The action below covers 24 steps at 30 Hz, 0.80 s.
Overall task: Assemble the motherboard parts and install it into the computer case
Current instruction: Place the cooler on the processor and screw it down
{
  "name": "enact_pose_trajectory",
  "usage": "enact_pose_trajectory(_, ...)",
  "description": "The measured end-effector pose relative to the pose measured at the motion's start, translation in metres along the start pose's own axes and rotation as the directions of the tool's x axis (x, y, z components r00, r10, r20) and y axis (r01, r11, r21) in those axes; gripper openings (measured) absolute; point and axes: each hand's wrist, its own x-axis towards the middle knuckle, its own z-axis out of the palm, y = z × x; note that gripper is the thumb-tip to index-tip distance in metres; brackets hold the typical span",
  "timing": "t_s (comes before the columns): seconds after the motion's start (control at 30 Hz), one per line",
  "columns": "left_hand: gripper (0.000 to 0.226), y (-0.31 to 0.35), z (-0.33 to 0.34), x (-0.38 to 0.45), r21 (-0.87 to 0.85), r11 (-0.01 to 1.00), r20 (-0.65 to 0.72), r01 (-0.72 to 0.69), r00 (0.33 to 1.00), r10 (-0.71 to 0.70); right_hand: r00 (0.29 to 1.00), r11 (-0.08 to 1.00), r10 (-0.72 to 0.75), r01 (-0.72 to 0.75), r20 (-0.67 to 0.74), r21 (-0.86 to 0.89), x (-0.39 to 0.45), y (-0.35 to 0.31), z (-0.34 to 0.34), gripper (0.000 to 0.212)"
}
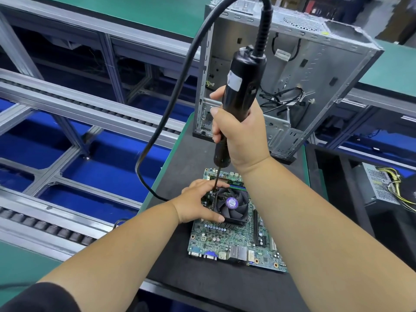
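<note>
A green motherboard [227, 242] lies flat on a black mat [216, 282]. On it sits a black CPU cooler fan [233, 204] with a purple centre label. My left hand [197, 202] holds the fan's left side, thumb along its near edge and fingers along its far edge. My right hand [240, 134] grips a black electric screwdriver [242, 86] held upright, its thin bit reaching down to the fan's far left corner. An open metal computer case [292, 77] stands behind the board with loose wires inside.
The screwdriver's thick black cable [171, 95] loops down at the left of the mat. Aluminium roller conveyor rails [67, 104] run along the left over a blue floor. A power supply [380, 188] with yellow wires sits at the right.
</note>
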Motion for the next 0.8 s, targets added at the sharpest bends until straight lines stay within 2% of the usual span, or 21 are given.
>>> enact_pose_trajectory(0.17, 0.079, -0.001, 0.003, 0.002, 0.044, 0.999, -0.009, -0.017, 1.000, 0.018, 1.000, 1.000, -0.007, 0.007, 0.005, -0.001, 0.000, 0.001, -0.002, 0.016)
enact_pose_trajectory(0.4, 0.078, -0.009, 0.008, 0.008, 0.120, 0.990, -0.092, -0.076, 0.992, 0.088, 0.999, 0.999, 0.036, -0.035, 0.023, -0.030, 0.005, 0.000, 0.001, 0.017)
enact_pose_trajectory(0.57, 0.076, -0.013, 0.010, 0.010, 0.106, 0.992, -0.096, -0.069, 0.992, 0.079, 0.998, 0.997, 0.047, -0.044, 0.045, -0.057, 0.008, 0.002, 0.005, 0.016)
enact_pose_trajectory(0.8, 0.078, -0.011, 0.006, 0.010, 0.112, 0.993, -0.063, -0.042, 0.997, 0.049, 0.996, 0.997, 0.078, -0.077, -0.034, 0.030, 0.012, 0.005, -0.006, 0.011)
